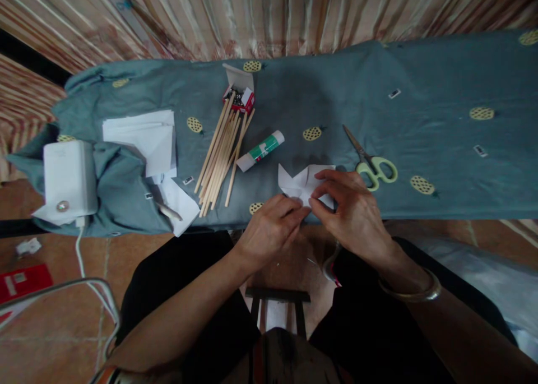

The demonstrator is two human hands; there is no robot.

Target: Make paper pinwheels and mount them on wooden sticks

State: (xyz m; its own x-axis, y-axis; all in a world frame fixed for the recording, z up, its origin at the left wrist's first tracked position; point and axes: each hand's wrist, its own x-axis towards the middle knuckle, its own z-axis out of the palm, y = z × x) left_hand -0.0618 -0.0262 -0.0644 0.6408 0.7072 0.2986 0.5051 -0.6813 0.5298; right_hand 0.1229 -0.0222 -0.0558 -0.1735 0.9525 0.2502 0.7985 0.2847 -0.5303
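A small folded white paper piece point(301, 182) lies near the front edge of a table covered in blue-grey cloth point(420, 120). My left hand point(271, 230) pinches its near corner, fingers closed. My right hand point(353, 210) rests on the paper's right side, thumb and fingers pressing a fold. A bangle sits on my right wrist. Green-handled scissors point(372, 162) lie just right of my right hand. A glue stick point(260, 150) lies just behind the paper to the left.
Several wooden sticks point(221, 154) lie in a bundle beside a small red box point(240, 95). White paper sheets point(145, 140) and a white device point(69, 179) with a cord sit at the left. A dark stool point(277, 302) stands between my knees on the tiled floor.
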